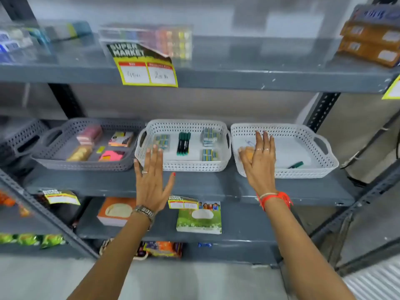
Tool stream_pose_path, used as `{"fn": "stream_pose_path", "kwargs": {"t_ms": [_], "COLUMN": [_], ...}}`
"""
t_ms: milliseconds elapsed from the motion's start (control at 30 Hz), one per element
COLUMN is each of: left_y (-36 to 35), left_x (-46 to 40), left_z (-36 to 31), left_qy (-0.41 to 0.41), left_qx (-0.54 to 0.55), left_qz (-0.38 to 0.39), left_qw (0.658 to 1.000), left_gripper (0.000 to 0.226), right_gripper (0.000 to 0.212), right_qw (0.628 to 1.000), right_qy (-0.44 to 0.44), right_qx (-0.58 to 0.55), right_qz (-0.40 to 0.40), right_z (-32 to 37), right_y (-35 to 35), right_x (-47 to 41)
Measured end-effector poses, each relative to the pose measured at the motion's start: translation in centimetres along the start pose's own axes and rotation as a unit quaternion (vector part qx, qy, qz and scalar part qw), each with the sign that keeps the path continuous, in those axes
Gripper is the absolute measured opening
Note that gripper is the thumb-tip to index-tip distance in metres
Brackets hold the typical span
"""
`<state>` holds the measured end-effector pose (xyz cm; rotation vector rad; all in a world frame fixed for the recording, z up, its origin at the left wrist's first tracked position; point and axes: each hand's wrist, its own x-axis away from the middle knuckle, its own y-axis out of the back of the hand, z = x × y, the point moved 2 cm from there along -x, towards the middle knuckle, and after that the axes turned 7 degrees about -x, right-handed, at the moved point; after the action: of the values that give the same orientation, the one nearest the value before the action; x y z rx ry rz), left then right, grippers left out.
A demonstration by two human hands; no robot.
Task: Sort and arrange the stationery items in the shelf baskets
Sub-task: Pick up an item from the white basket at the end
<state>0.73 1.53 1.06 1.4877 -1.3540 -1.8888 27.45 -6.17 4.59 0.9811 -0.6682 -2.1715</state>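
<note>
Three baskets stand on the middle shelf. The grey basket (86, 165) on the left holds sticky notes and tape packs. The middle white basket (186, 166) holds green markers (183, 144) and small blue packs (208, 137). The right white basket (303, 172) holds one green marker (296, 165), a pen and an orange item (249, 153). My left hand (151, 180) is spread flat in front of the middle basket's left corner, holding nothing. My right hand (259, 163) reaches over the right basket's left front edge, fingers extended, thumb against the orange item; whether it grips it is unclear.
A grey metal shelf (205, 182) carries the baskets. The upper shelf holds clear boxes of coloured items (147, 40) with a yellow price tag (147, 70). Notebooks (199, 217) lie on the shelf below. Another grey basket (19, 139) sits far left.
</note>
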Motion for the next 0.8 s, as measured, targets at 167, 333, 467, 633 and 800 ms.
{"fn": "stream_pose_path", "kwargs": {"t_ms": [167, 333, 467, 633, 800], "left_y": [-3.5, -6.1, -8.4, -9.9, -10.1], "left_x": [1.2, 1.0, 1.7, 2.5, 2.5], "left_z": [3.7, 6.6, 8.6, 10.6, 10.6], "left_qy": [0.085, 0.101, 0.107, 0.123, 0.111], "left_qx": [0.018, 0.034, 0.024, 0.002, 0.004], "left_qz": [0.064, 0.1, 0.142, 0.184, 0.194], "left_qw": [0.994, 0.989, 0.984, 0.975, 0.975], "left_gripper": [0.076, 0.077, 0.079, 0.081, 0.078], "right_gripper": [0.06, 0.047, 0.042, 0.037, 0.037], "right_qw": [0.993, 0.977, 0.954, 0.951, 0.952], "right_qy": [-0.102, -0.197, -0.261, -0.255, -0.274], "right_qx": [-0.021, 0.045, 0.11, 0.146, 0.115], "right_qz": [0.054, 0.074, 0.094, 0.094, 0.078], "right_z": [-2.5, -2.5, -2.9, -2.3, -2.1], "right_y": [-2.8, -4.3, -5.6, -6.7, -6.9], "right_x": [-2.1, -5.0, -6.1, -6.6, -6.6]}}
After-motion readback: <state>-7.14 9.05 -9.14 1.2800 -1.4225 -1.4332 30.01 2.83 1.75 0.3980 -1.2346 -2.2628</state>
